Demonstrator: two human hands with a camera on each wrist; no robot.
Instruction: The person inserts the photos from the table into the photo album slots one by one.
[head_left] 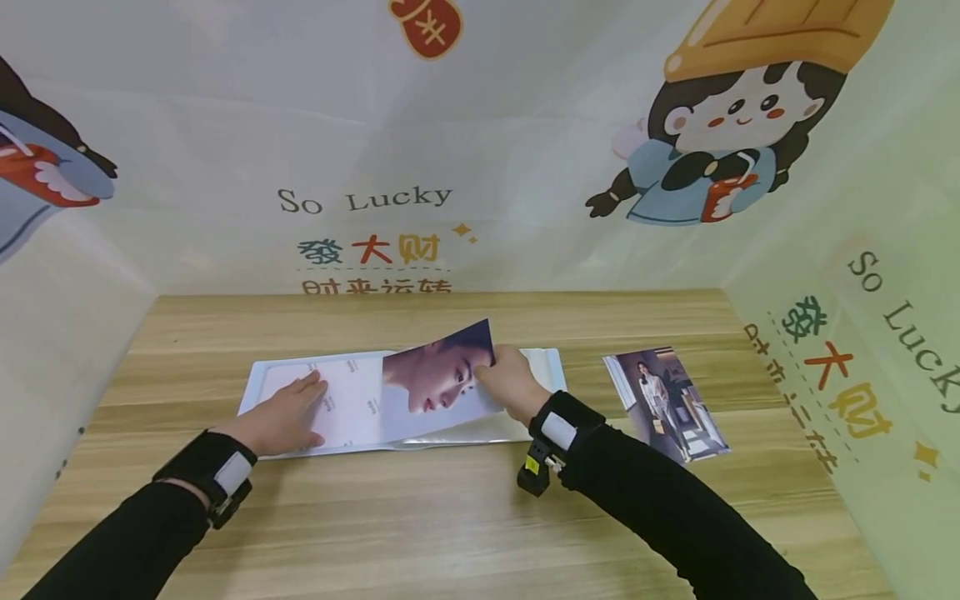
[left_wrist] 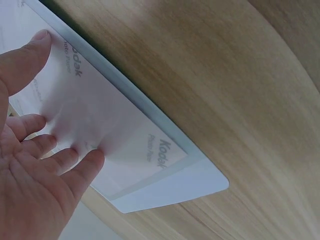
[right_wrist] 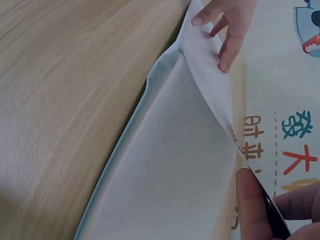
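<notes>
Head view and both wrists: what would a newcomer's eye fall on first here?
Probably the large portrait photo, pinched at its raised edge by the right hand over the open album. Next, the left hand, resting on the album's white Kodak-marked side. Then the bright cartoon figure on the backdrop, at the upper right.

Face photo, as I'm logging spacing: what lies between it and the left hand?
The head view shows white printed paper between the photo and the left hand.
</notes>
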